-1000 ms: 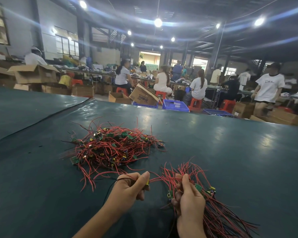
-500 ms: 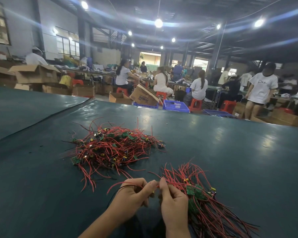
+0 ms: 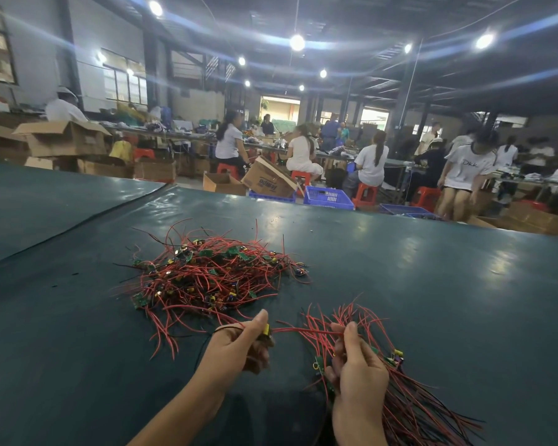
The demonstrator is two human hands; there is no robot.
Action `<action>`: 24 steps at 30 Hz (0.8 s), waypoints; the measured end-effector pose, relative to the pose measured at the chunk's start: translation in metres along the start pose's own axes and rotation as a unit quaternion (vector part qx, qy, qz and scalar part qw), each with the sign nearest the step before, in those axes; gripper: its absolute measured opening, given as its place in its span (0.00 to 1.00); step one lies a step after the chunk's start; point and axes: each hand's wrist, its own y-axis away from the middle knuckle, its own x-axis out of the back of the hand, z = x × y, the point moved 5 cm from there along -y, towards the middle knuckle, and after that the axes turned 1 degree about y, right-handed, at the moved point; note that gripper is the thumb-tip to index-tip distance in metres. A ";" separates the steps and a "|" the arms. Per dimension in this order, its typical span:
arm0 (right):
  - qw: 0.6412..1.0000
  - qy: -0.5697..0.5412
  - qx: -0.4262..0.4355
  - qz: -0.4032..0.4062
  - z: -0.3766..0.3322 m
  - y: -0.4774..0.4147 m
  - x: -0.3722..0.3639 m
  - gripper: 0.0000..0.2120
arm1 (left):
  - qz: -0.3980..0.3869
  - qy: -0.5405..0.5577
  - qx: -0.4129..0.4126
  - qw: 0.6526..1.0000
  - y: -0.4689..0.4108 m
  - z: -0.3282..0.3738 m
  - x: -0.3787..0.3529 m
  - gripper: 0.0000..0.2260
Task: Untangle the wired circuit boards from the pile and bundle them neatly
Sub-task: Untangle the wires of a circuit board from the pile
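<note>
**Worktop** point(image 3: 432, 300): dark green glossy sheet that fills the middle and lower frame. A seam runs off toward the left edge.

**Pile** point(image 3: 213, 278): centre of the frame, a little left of middle, lying on the worktop. It is a tangle of red wires with a few black ones, and small green boards and yellow parts are mixed through it. Loose ends trail toward the bottom of the frame.

**Bundle** point(image 3: 409, 407): lower right. Red and black wires lie roughly parallel and run toward the lower right corner. Green boards are gathered near the hand, and free ends fan upward above the fingers.

**Left hand** point(image 3: 242, 346): lower centre, just below the pile. The grip is closed, with thumb and fingers pinching a small board point(image 3: 266, 331) that has a yellow part. A thin dark wire loops beside the knuckles.

**Wire** point(image 3: 303, 330): red, stretched almost level from the board to the other hand.

**Right hand** point(image 3: 358, 371): lower right of centre. The grip is closed round the bundle, and the raised fingertips pinch the wire's far end (which fingers cannot be made out).

**Background, upper frame:**
- open cardboard boxes point(image 3: 65, 140) at left
- a blue crate point(image 3: 327, 197) by the worktop's far edge
- red stools point(image 3: 364, 193)
- people point(image 3: 371, 162) seated and standing at long tables
- ceiling lamps point(image 3: 297, 42) lit
</note>
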 end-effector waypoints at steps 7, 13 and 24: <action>0.999 -0.029 0.009 0.008 -0.004 0.000 0.001 0.15 | -0.023 0.069 0.024 0.997 0.000 -0.002 -0.003 0.15; 1.000 -0.019 0.005 0.013 -0.001 0.001 0.000 0.17 | 0.035 0.149 0.035 0.988 -0.004 -0.002 0.001 0.16; 0.999 0.021 -0.033 -0.019 0.011 0.003 -0.004 0.19 | 0.021 0.258 0.026 0.966 -0.003 0.006 0.008 0.10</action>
